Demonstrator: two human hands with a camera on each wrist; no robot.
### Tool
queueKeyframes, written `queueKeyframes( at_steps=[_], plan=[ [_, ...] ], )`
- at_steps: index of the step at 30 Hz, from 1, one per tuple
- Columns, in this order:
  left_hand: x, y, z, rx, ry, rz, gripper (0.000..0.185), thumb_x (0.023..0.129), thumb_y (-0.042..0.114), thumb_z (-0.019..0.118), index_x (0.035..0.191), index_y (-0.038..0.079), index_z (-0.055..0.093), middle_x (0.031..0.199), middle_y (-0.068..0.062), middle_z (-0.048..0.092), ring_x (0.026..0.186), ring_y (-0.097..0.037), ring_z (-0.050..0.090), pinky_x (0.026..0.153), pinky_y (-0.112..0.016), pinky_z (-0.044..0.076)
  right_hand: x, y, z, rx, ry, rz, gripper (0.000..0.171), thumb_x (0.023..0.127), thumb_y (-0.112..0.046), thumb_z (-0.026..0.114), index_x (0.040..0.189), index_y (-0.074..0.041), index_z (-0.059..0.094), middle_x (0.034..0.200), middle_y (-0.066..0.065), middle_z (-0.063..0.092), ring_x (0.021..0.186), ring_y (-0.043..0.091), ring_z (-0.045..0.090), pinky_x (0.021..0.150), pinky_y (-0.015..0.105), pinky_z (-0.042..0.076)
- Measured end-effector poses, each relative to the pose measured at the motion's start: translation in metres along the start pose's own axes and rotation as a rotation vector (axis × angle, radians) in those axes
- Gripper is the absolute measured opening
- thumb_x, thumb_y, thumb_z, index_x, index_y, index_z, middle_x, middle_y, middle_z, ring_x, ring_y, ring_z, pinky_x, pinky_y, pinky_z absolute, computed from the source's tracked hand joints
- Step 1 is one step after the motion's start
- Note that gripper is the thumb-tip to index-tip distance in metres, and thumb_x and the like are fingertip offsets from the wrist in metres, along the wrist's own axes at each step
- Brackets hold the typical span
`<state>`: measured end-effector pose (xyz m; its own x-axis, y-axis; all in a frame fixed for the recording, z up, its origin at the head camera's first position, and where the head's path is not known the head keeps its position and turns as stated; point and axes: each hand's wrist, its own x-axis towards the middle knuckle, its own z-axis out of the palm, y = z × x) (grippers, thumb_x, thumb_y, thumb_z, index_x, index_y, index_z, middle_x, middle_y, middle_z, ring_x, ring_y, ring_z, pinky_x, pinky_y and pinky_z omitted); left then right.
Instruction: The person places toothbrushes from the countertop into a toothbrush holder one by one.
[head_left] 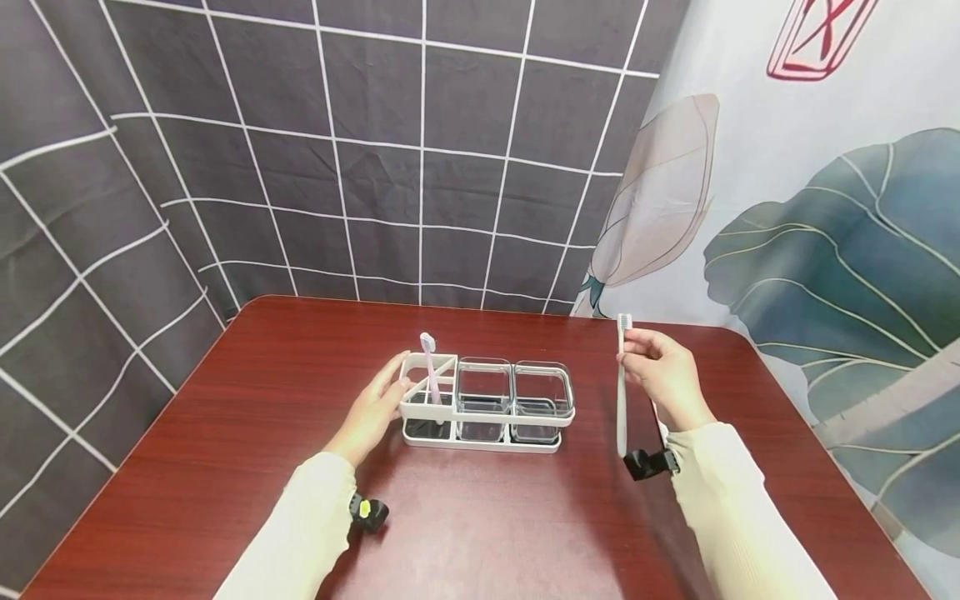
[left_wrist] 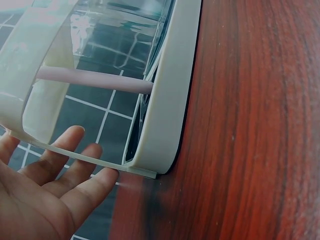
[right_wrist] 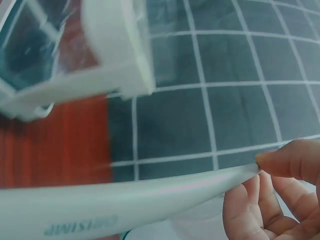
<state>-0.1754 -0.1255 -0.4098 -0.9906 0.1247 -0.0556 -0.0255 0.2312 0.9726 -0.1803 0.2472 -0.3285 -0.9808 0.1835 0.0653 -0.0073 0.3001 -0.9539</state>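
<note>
A white rack [head_left: 491, 415] with two levels stands mid-table, a pink toothbrush [head_left: 432, 371] leaning upright in its left compartment. Two clear square cups [head_left: 483, 387] sit in the other compartments. At the rack's left end, my left hand [head_left: 378, 408] touches the upper frame, its fingers loosely spread in the left wrist view. To the right of the rack, my right hand [head_left: 663, 371] pinches a white toothbrush [head_left: 621, 408] near its bristle head, handle hanging down. In the right wrist view, thumb and fingertips grip its narrow neck, and blurred lettering shows on the handle.
The reddish-brown wooden table [head_left: 487, 517] extends around the rack. Behind it hangs a dark grey cloth [head_left: 375, 183] with white grid lines. A pale leaf-patterned curtain [head_left: 810, 250] hangs on the right. Small black cameras sit on both wrists.
</note>
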Motion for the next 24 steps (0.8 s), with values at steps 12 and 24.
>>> queueKeyframes(
  at_steps=[12, 24],
  plan=[
    [-0.001, 0.000, 0.000, 0.009, -0.001, -0.006, 0.053, 0.102, 0.025, 0.044, 0.152, 0.021, 0.029, 0.152, -0.013, 0.036, 0.128, -0.033, 0.050, 0.102, -0.050, 0.043, -0.020, -0.032, 0.017, 0.171, -0.019, -0.087, 0.041, 0.088, 0.007, 0.056, 0.128, 0.013, 0.049, 0.084, -0.012, 0.063, 0.076, 0.002, 0.063, 0.067, 0.019, 0.055],
    [0.000, 0.000, -0.001, 0.021, -0.004, -0.011, 0.054, 0.102, 0.029, 0.045, 0.153, 0.023, 0.028, 0.153, -0.012, 0.036, 0.129, -0.033, 0.049, 0.102, -0.051, 0.043, -0.030, -0.058, 0.044, 0.420, 0.028, -0.106, 0.031, 0.087, 0.010, 0.058, 0.114, -0.005, 0.058, 0.088, -0.004, 0.064, 0.076, 0.006, 0.062, 0.067, 0.021, 0.056]
  ],
)
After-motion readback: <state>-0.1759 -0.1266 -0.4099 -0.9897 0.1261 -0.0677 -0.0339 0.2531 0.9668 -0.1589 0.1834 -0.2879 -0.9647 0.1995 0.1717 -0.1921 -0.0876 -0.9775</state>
